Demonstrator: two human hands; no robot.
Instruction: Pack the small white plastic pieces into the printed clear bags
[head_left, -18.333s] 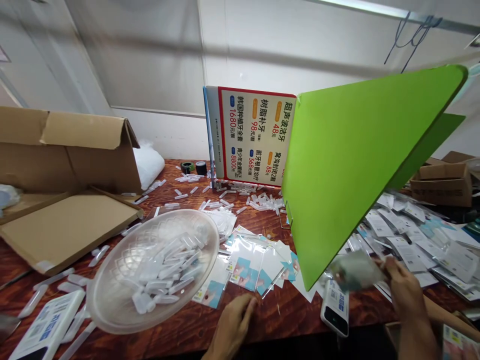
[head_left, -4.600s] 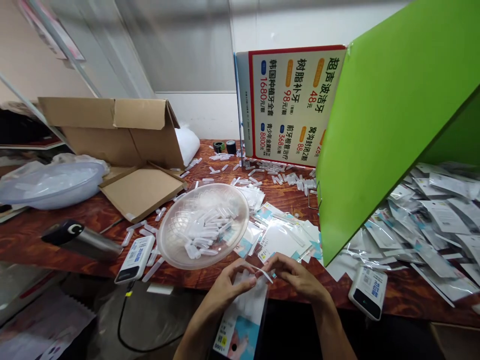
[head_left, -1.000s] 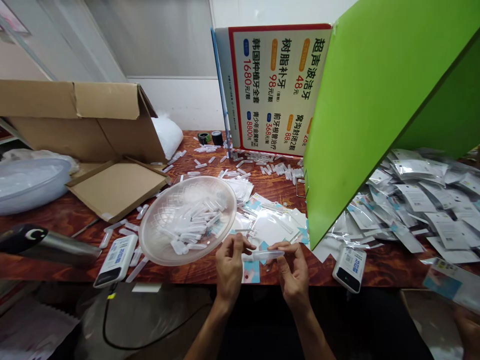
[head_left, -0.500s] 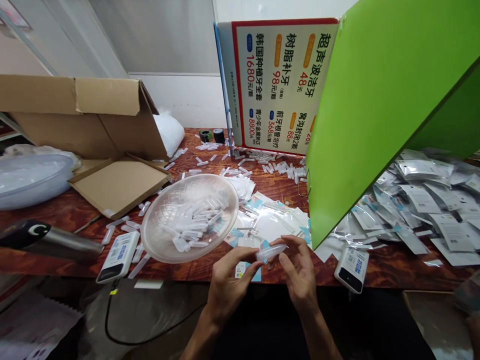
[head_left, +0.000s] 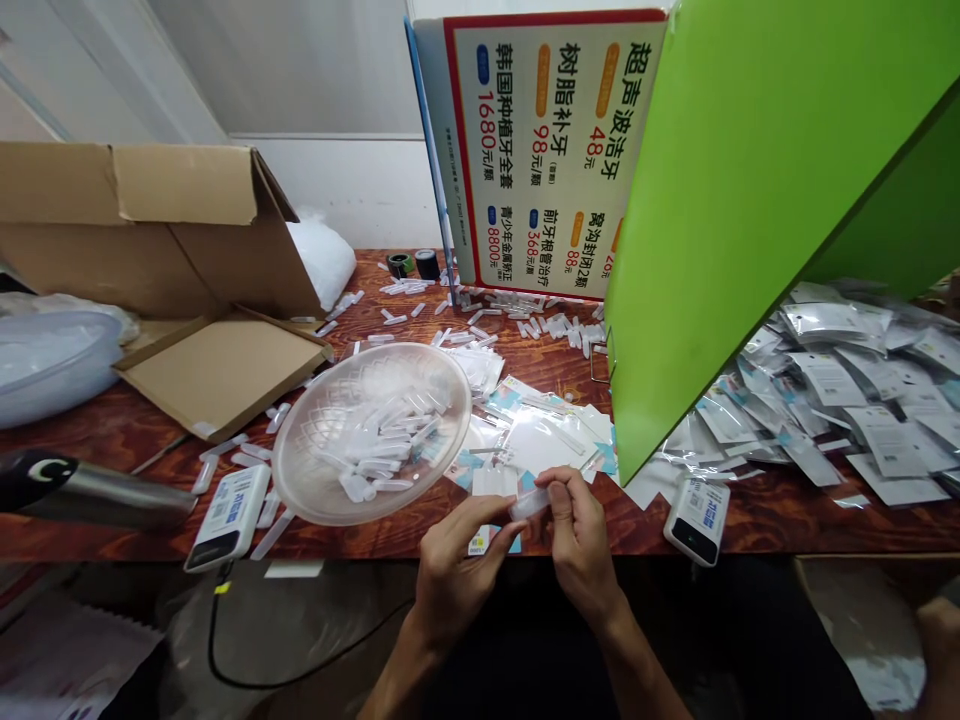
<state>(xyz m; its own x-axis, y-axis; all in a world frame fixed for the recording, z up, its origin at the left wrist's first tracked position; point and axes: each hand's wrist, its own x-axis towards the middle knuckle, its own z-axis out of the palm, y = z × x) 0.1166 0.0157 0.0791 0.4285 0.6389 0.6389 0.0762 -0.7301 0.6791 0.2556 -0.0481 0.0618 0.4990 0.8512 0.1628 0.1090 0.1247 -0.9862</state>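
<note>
Between my two hands is a small, clear plastic case, long and narrow, held level just above the table's front edge. My left hand pinches its left end between thumb and fingers. On the right end my right hand is closed, the thumb on top and the fingers curled behind. Just beyond my hands lie printed cards and clear sleeves. To the left stands a translucent plastic bowl, with many similar frosted plastic pieces in it.
A tall green board and a printed price sign rise behind the cards. Packed sleeves pile up at right. White power banks lie on both sides. A cardboard box and a steel bottle stand left.
My right hand's fingers have closed over the right end of the case, which they were only touching before. The whole view has shifted slightly.
</note>
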